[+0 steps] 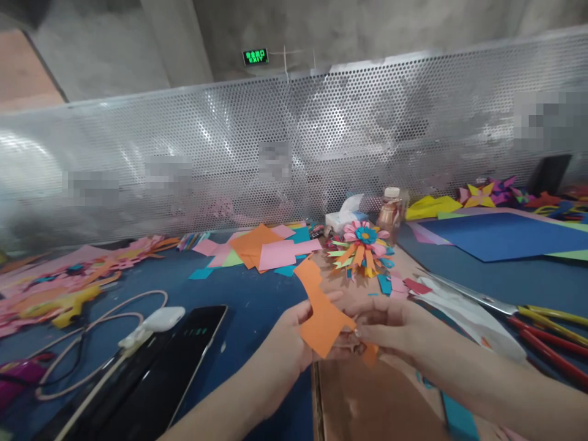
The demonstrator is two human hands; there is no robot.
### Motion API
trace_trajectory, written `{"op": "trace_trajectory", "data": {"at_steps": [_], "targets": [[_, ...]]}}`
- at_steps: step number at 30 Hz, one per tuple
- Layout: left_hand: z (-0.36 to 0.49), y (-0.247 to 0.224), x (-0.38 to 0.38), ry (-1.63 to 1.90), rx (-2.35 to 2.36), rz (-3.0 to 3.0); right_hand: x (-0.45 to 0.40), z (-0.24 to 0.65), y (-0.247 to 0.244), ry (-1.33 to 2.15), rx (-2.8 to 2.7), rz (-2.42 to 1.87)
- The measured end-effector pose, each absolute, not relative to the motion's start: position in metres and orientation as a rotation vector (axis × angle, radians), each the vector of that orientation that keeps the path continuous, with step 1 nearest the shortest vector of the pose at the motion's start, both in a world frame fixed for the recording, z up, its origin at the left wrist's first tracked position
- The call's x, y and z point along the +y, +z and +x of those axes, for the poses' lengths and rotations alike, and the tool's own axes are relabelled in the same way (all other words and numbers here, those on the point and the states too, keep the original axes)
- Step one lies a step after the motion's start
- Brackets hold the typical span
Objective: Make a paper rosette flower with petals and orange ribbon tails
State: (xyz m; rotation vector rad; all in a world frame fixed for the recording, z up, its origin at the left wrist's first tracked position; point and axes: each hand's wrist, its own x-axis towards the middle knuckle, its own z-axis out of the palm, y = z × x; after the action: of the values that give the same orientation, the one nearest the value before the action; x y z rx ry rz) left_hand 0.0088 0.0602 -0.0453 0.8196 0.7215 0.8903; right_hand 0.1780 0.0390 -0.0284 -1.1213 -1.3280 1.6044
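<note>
An orange paper cut-out (326,321) with curved edges is held up over the brown strip between the tables. My left hand (294,334) grips it from the left, its fingers partly behind the sheet. On the other side, my right hand (390,324) pinches the paper's right corner between thumb and fingers. A small orange piece (370,354) shows below the right fingers; whether it is joined to the cut-out I cannot tell. Beyond the hands stands a many-coloured paper flower (365,242) with pink, blue, orange and green petals.
At left lie a black phone (193,349), a white charger with cable (163,318) and paper scraps (78,300). Coloured sheets (278,254), a tissue box (340,219) and a bottle (390,211) stand behind. Scissors (546,343) with red and yellow handles lie right, near a blue sheet (505,236).
</note>
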Motion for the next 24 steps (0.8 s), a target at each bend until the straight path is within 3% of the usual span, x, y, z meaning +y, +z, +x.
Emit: {"op": "trace_trajectory", "data": {"at_steps": [7,13,24], "targets": [[0.002,-0.028,0.052,0.856,0.519,0.79,0.039,0.18,-0.023,1.513,-1.397,-1.137],[0.007,-0.031,0.05,0.97,0.786,1.006,0.034,0.177,-0.017,1.402,-1.531,-1.205],[0.009,-0.046,0.05,0.729,0.779,1.258,0.033,0.207,0.016,0.516,-1.665,-1.419]]}}
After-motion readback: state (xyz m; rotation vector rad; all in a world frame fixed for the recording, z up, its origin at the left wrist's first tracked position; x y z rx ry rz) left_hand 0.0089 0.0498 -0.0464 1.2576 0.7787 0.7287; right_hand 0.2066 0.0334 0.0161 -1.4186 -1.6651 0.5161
